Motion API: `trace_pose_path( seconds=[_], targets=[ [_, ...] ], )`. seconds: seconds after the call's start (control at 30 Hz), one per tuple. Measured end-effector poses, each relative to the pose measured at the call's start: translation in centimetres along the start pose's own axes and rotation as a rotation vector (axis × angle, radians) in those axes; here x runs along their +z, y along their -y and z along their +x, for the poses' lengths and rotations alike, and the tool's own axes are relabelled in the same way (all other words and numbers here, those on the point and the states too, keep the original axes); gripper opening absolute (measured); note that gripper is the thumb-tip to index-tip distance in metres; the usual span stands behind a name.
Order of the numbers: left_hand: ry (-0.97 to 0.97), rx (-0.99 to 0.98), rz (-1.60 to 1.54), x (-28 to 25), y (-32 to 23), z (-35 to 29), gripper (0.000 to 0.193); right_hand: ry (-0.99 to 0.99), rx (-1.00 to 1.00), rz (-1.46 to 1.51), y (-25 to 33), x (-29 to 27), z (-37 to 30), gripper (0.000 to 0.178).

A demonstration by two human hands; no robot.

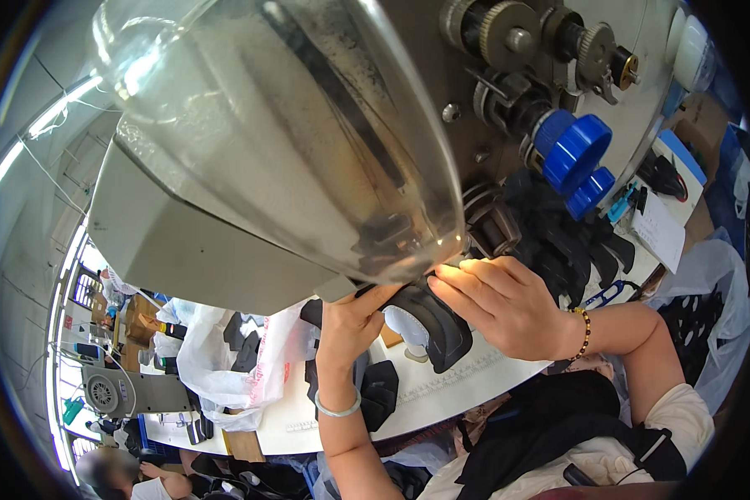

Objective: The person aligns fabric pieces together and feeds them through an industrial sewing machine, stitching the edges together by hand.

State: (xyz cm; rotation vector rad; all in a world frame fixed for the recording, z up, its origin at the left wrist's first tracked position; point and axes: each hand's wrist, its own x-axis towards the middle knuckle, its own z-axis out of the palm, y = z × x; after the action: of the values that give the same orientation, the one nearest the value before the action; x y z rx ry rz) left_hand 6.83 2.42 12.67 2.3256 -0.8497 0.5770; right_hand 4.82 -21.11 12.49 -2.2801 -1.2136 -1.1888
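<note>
Under the lower rim of a clear plastic guard (308, 150), a black curved piece (448, 337), like a padded fabric or leather panel, lies between my hands. My right hand (508, 308) grips its upper right edge, thumb and fingers pressed together beside the sewing machine's head (217, 242). My left hand (354, 321) is at the piece's left side, fingers closed at its edge, the tips partly hidden by the machine. The needle area is hard to make out behind the cloudy guard. A pale rounded part (407, 327) shows inside the piece's curve.
Several black curved pieces (571, 242) are heaped right of the machine, more black pieces (379, 396) left of my hands. Blue knobs (575, 150) stick out above. A white plastic bag (233, 358) stands left; paper (660, 233) lies right. A person (125, 475) sits far lower left.
</note>
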Motion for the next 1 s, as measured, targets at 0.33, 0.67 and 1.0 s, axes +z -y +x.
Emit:
trace_pose_path(
  seconds=[0.33,0.67,1.0],
  targets=[
    [0.007,-0.048,0.002,-0.3,0.3,-0.3,0.046,-0.039,-0.023,-0.041,0.2,0.3,0.4,0.037],
    [-0.032,-0.077,-0.081,-0.1,0.2,0.1,0.059,-0.039,-0.017,-0.040,0.2,0.7,0.4,0.038],
    [-0.010,-0.105,-0.058,-0.1,-0.8,0.4,0.043,-0.022,0.002,-0.035,-0.4,0.4,0.4,0.037]
  ],
)
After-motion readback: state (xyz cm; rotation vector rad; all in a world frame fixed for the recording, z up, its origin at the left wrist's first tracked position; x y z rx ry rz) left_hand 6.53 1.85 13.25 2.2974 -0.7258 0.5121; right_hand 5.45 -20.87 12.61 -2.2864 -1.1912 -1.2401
